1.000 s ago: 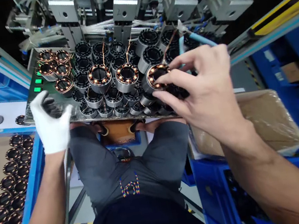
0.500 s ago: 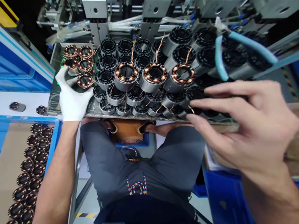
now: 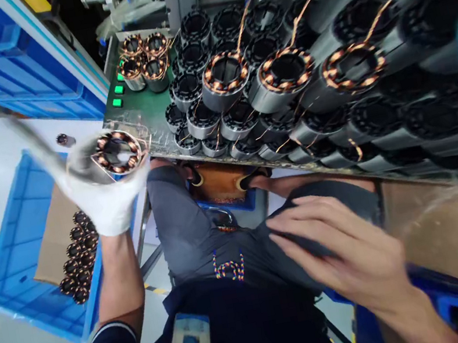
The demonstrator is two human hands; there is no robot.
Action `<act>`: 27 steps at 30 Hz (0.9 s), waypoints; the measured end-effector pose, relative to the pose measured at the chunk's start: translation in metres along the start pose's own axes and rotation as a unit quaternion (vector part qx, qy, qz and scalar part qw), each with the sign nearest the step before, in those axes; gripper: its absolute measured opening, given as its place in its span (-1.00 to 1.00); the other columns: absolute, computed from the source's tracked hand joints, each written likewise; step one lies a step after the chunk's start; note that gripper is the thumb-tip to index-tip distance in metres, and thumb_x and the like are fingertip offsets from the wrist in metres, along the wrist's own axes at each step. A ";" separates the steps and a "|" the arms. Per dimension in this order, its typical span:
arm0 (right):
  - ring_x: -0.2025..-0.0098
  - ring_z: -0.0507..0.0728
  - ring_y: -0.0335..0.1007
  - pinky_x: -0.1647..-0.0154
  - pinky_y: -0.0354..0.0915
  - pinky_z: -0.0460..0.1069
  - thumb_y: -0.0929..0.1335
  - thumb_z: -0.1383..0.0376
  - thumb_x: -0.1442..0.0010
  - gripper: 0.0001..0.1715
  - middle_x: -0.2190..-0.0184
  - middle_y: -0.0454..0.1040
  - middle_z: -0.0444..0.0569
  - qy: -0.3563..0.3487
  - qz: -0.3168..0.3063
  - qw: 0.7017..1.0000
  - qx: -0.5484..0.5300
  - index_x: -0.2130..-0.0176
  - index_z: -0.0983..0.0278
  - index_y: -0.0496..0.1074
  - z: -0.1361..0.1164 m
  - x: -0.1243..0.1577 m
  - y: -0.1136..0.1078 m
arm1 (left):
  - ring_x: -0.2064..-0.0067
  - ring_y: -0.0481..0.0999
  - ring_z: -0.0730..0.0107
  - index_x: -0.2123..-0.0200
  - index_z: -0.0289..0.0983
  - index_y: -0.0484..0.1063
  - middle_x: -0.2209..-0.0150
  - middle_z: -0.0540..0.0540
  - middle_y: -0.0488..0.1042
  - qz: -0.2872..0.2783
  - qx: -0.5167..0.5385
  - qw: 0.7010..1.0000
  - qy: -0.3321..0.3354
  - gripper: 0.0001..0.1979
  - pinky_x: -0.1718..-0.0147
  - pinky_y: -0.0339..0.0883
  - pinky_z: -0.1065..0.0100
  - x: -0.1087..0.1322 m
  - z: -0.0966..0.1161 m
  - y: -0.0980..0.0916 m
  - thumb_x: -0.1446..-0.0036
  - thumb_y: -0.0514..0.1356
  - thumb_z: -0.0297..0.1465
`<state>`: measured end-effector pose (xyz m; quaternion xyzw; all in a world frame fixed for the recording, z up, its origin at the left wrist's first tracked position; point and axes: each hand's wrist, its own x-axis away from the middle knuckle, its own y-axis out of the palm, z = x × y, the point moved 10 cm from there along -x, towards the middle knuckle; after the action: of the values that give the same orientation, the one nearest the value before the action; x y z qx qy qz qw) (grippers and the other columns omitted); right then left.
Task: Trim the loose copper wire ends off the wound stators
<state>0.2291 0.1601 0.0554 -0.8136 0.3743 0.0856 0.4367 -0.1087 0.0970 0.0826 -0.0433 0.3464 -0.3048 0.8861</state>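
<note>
My left hand (image 3: 103, 196), in a white glove, is closed around a wound stator (image 3: 115, 153) with copper coils, held off the left edge of the bench above the blue crate (image 3: 16, 250). My bare right hand (image 3: 350, 256) hangs over my lap with fingers spread and nothing in it. On the bench (image 3: 142, 107) stand several stators: three copper-wound ones (image 3: 284, 70) in a middle row, bare black ones around them, and a small wound group (image 3: 143, 62) at the far left corner.
The blue crate at lower left has a cardboard liner and rows of finished wound stators (image 3: 78, 260). Green buttons (image 3: 118, 95) sit on the bench's left side. Machine heads stand behind the bench. A plastic-wrapped brown box (image 3: 443, 228) lies at right, with blue bins beyond.
My left hand took a wound stator from the bench's left group and carried it left off the edge. My right hand drew back from the stators down toward my lap. The view swung left.
</note>
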 end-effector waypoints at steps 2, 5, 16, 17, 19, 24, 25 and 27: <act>0.07 0.27 0.71 0.03 0.69 0.25 0.54 0.53 -0.35 -0.30 0.01 0.70 0.01 -0.003 0.004 1.000 0.001 -0.33 0.04 0.51 -0.005 -0.006 0.016 | -0.15 0.73 -0.02 -0.12 -0.10 0.52 -0.12 -0.16 0.68 -0.087 0.128 0.975 -0.162 -0.21 -0.15 0.68 -0.10 0.046 -0.014 0.035 -0.10 0.48 0.34; -0.16 0.32 0.66 -0.13 0.68 0.22 0.52 0.56 -0.35 -0.07 -0.21 0.58 0.17 -0.013 0.042 0.999 0.025 -0.53 0.07 0.34 -0.010 -0.018 0.016 | -0.12 0.76 -0.10 -0.23 -0.14 0.49 -0.23 -0.31 0.66 -0.251 0.303 0.816 -0.424 -0.10 -0.05 0.72 -0.09 0.150 -0.020 0.102 -0.20 0.23 0.47; 0.17 0.21 0.65 0.14 0.47 0.15 0.49 0.46 -0.45 -0.47 0.04 0.77 -0.05 -0.044 -0.087 0.995 0.025 -0.31 0.07 0.61 -0.005 0.000 0.002 | 0.25 0.72 0.26 -0.14 -0.17 0.47 0.11 -0.13 0.71 -0.388 0.356 0.732 -0.433 -0.38 0.22 0.66 0.23 0.208 0.026 0.130 -0.17 0.58 -0.05; 0.18 0.18 0.64 0.17 0.48 0.12 0.49 0.46 -0.45 -0.54 0.03 0.75 -0.05 -0.019 -0.086 0.996 -0.016 -0.23 0.08 0.64 -0.004 0.001 0.000 | 0.21 0.72 0.30 -0.11 -0.18 0.49 0.12 -0.10 0.71 -0.368 0.321 0.778 -0.396 -0.42 0.15 0.65 0.26 0.194 0.022 0.128 -0.13 0.61 -0.19; 0.21 0.13 0.65 0.24 0.53 0.07 0.47 0.44 -0.48 -0.69 -0.03 0.72 -0.04 0.051 -0.090 0.980 -0.168 -0.10 0.08 0.62 -0.003 0.004 0.006 | 0.10 0.72 0.31 -0.02 -0.20 0.55 0.09 -0.08 0.70 -0.336 0.268 0.844 -0.320 -0.47 0.00 0.62 0.28 0.174 0.022 0.127 -0.04 0.65 -0.37; 0.65 -0.13 0.25 0.68 0.23 -0.13 0.33 0.30 -0.65 -0.88 0.09 0.63 -0.10 0.157 0.046 0.805 -0.570 -0.04 0.15 0.49 -0.003 0.024 0.047 | 0.38 0.50 0.50 0.11 -0.14 0.42 0.29 0.07 0.52 -0.299 0.513 0.700 -0.396 -0.49 0.36 0.44 0.45 0.186 0.045 0.159 -0.07 0.65 -0.21; 0.61 -0.12 0.29 0.65 0.25 -0.14 0.34 0.33 -0.63 -0.89 0.09 0.63 -0.07 0.132 0.062 0.828 -0.541 -0.03 0.17 0.49 -0.007 0.030 0.050 | 0.49 0.35 0.58 0.12 -0.13 0.37 0.34 0.11 0.43 -0.266 0.550 0.659 -0.438 -0.47 0.49 0.30 0.48 0.190 0.046 0.162 -0.09 0.63 -0.19; 0.43 0.00 0.51 0.48 0.41 -0.10 0.38 0.38 -0.57 -0.90 0.13 0.65 -0.01 0.079 0.062 0.893 -0.439 0.00 0.20 0.51 -0.014 0.041 0.054 | 0.59 0.02 0.64 0.12 -0.12 0.31 0.37 0.15 0.29 -0.207 0.556 0.626 -0.506 -0.49 0.65 -0.02 0.44 0.195 0.037 0.164 -0.15 0.57 -0.15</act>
<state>0.2190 0.1089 0.0100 -0.9017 0.3813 0.2036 -0.0019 0.1109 0.1137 -0.0509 0.2396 -0.4096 -0.5447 0.6915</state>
